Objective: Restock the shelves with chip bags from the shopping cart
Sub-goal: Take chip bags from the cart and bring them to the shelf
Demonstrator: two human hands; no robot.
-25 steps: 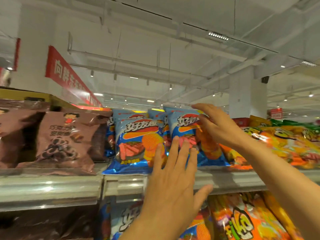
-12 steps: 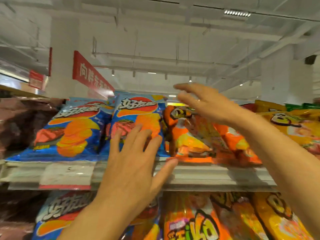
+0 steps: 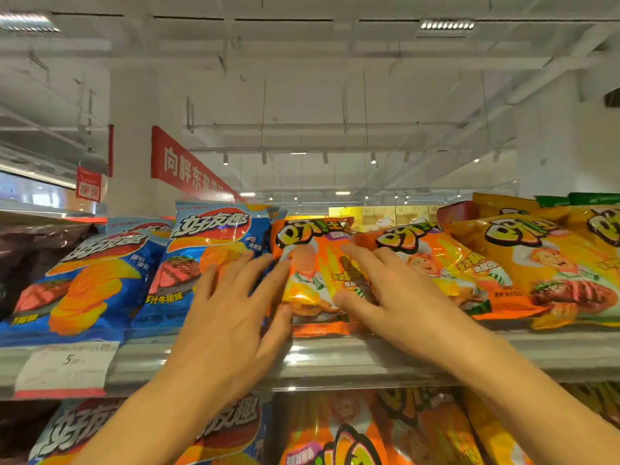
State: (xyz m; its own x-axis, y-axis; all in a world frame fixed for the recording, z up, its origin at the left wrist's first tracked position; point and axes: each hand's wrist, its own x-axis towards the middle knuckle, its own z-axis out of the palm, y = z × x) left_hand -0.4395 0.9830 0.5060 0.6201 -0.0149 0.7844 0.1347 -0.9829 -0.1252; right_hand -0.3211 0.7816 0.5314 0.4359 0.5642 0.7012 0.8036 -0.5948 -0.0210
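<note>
both the left hand (image 3: pixel 228 317) and right hand (image 3: pixel 399 297) press flat, fingers spread, on the orange chip bag (image 3: pixel 315 263) between them, apparently seating it; cart unseen, remaining stock unknown.

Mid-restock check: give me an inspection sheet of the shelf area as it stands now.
Surface: top shelf, clear front rail; price label at left.
Job's things: upright orange chip bag at the shelf front, between blue chip bags and leaning orange-yellow bags.
Clutter: dark brown bags far left.
Grippers: left hand flat, fingers straight across the blue bag and the orange bag's left edge; right hand presses the orange bag's right side with straight fingers.
Cables: nothing seen.
Surroundings: red hanging banner, ceiling lights, more bags on the lower shelf. Shopping cart not in view.
</note>
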